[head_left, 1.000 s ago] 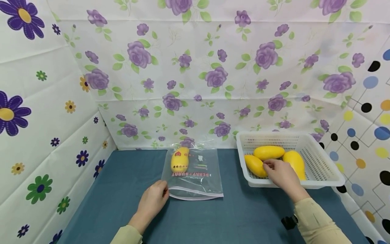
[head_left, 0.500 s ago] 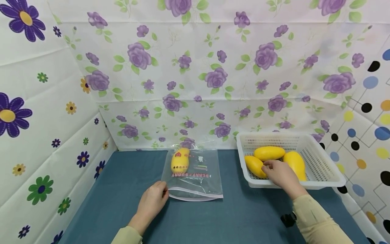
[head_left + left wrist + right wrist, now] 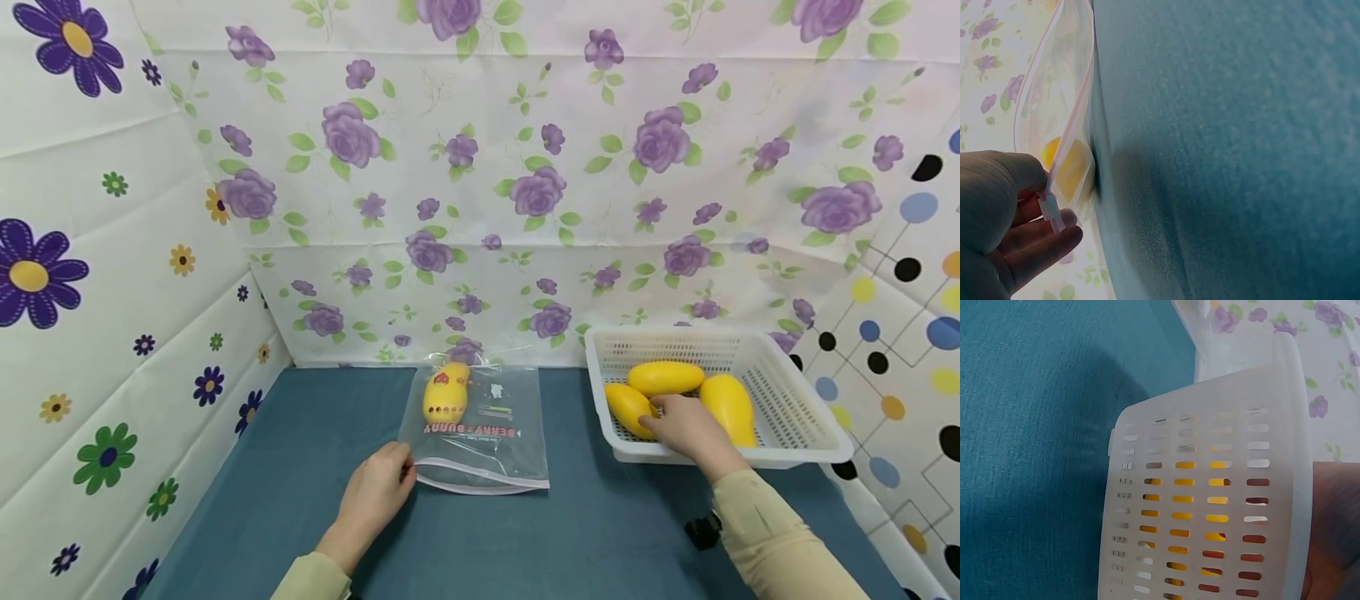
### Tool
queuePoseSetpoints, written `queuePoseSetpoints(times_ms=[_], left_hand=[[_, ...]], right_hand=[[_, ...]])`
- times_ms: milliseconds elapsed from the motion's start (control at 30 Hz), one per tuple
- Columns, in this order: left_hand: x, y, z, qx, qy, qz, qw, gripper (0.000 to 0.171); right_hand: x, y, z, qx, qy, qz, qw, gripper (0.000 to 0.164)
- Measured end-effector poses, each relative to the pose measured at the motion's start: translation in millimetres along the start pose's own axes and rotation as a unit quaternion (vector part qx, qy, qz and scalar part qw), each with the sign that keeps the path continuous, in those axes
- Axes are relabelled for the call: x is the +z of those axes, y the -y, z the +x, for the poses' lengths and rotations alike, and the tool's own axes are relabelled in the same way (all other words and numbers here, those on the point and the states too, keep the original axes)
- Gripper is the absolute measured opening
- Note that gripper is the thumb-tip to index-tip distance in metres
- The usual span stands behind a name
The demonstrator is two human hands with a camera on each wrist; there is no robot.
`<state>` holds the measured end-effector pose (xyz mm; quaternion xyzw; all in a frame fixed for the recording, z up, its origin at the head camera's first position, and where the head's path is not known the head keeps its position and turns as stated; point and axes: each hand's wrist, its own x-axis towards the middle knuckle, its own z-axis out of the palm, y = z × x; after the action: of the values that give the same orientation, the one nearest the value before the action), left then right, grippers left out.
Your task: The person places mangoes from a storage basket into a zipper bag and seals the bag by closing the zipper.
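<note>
In the head view's lower centre, the left hand (image 3: pixel 372 497) pinches a clear plastic bag (image 3: pixel 521 400) holding a yellow oval fruit (image 3: pixel 446 397); at right, the right hand (image 3: pixel 692 429) grips the leftmost yellow fruit (image 3: pixel 626 408) in a white slotted plastic basket (image 3: pixel 798 404). Left wrist view: the bag's edge is clasped, lower left. Right wrist view: the basket partly screens that grip.

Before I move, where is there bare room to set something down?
Bare tablecloth lies between the bag and the basket, and left of the bag, up to the left wall. The basket's right end is free; its left is crowded by three mangoes and the right hand.
</note>
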<state>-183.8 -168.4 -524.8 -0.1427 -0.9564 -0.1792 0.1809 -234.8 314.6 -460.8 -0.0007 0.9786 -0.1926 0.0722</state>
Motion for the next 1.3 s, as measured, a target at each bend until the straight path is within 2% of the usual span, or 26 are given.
queuePoseSetpoints(times_ms=[233, 433, 833, 1300], left_hand=[[0.2, 0.2, 0.5, -0.003, 0.007, -0.002, 1.0000, 0.032], [0.0, 0.9, 1.1, -0.008, 0.011, -0.001, 0.9999, 0.032], [0.2, -0.6, 2.1, -0.005, 0.011, -0.006, 0.9999, 0.031], [0.6, -4.0, 0.7, -0.012, 0.009, -0.007, 0.9999, 0.030]], right_hand=[[1, 5, 3, 0.005, 0.022, 0.016, 1.000, 0.071], [3, 10, 10, 0.010, 0.045, 0.067, 0.997, 0.076], [13, 9, 22, 0.026, 0.026, 0.066, 0.997, 0.073], [19, 9, 23, 0.031, 0.011, 0.069, 0.997, 0.064]])
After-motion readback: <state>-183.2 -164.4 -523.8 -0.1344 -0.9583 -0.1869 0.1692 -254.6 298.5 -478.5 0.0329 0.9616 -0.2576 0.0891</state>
